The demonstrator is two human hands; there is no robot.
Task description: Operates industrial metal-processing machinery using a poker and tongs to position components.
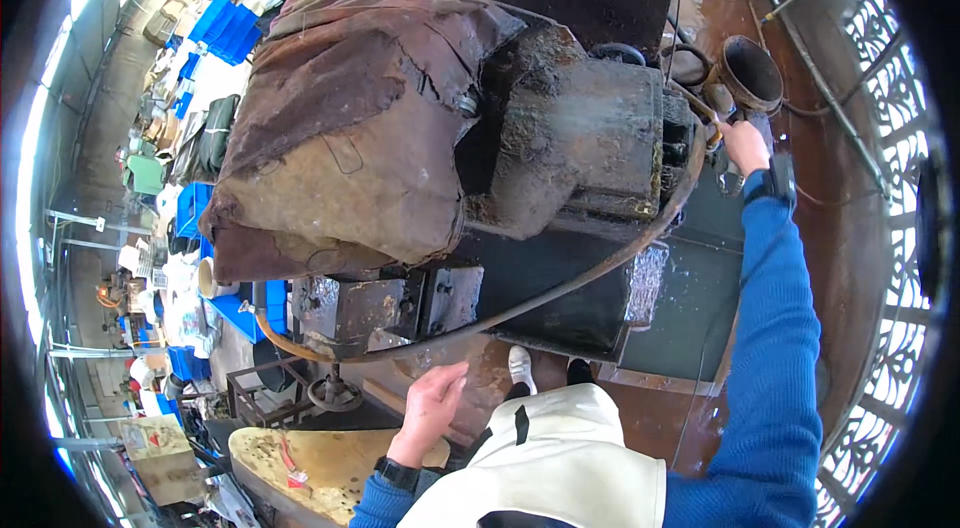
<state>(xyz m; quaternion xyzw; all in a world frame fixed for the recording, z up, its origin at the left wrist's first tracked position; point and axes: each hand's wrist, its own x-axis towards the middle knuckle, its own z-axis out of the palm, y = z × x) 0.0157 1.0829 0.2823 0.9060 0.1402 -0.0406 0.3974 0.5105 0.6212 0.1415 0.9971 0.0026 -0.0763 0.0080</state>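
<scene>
My right arm stretches far forward to the right, and my right hand [745,146] is closed at a small brass-coloured fitting [714,135] beside the upper end of a hose [590,273]. What its fingers pinch is too small to make out. The long brown hose curves in front of a grimy machine block [600,128] and runs down to the left past a metal vise-like block [355,313]. Near my body, my left hand [432,411] hangs in the air with its fingers extended and nothing in it. It is apart from the hose.
A rusty bucket-like container [750,73] stands just beyond my right hand. Stained cloth [350,128] drapes over the machine. A handwheel [334,392] and a worn wooden board [310,468] lie to the left. Blue bins [230,28] fill the far left; a patterned lattice [890,328] lines the right.
</scene>
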